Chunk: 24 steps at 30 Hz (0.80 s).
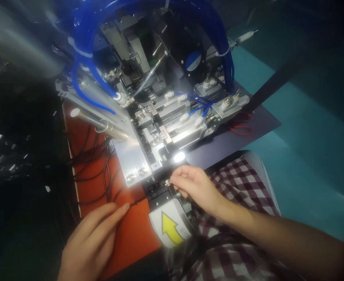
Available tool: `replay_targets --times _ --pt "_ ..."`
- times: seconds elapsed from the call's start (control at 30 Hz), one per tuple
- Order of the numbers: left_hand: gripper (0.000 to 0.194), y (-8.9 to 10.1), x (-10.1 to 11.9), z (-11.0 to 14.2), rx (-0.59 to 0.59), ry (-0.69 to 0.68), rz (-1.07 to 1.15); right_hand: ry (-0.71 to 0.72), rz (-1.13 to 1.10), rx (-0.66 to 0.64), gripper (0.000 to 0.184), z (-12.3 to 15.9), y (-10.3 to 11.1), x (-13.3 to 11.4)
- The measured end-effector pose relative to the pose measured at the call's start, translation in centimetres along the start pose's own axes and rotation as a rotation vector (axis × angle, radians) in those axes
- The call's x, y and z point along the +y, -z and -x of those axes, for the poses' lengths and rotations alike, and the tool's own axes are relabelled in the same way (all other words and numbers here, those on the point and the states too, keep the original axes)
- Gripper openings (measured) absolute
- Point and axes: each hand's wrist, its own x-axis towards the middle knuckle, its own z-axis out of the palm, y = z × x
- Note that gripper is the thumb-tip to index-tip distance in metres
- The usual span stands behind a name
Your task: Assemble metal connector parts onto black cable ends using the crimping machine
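A thin black cable [151, 194] is stretched between my two hands, in front of the machine's near edge. My left hand [91, 238], at the lower left over the orange surface, pinches the cable between its fingertips. My right hand [194, 186] is closed at the other end, where short coloured wire ends [168, 182] show by the fingertips. What else lies inside the right fingers is hidden. Just below the cable is a white label with a yellow arrow [170, 226] on the machine's front part.
The metal machine [174, 128] carries small cylinders and thick blue air tubes [84, 35]. A metal post [98, 124] slants up at left. Dark cables [106, 179] trail over the orange surface [122, 246]. A bright lamp [179, 157] glows above my right hand. Red wires [242, 127] loop at right.
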Motion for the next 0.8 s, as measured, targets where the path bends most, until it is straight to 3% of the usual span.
replay_targets --times 0.13,0.33,0.63,0.8 --pt "0.051 0.1 -0.1 0.2 -0.031 0.009 0.002 0.084 0.044 0.063 0.013 0.0 0.4 0.3" --pt "0.045 -0.5 -0.6 0.4 0.04 -0.04 -0.001 0.04 0.039 0.039 0.017 0.5 1.3 0.0" --pt "0.047 0.1 -0.1 0.2 -0.045 0.013 0.004 -0.026 -0.021 -0.003 0.009 0.5 0.2 -0.3" --pt "0.044 0.1 -0.1 0.1 -0.011 -0.014 -0.009 0.016 -0.045 0.009 0.008 0.4 -0.1 -0.2"
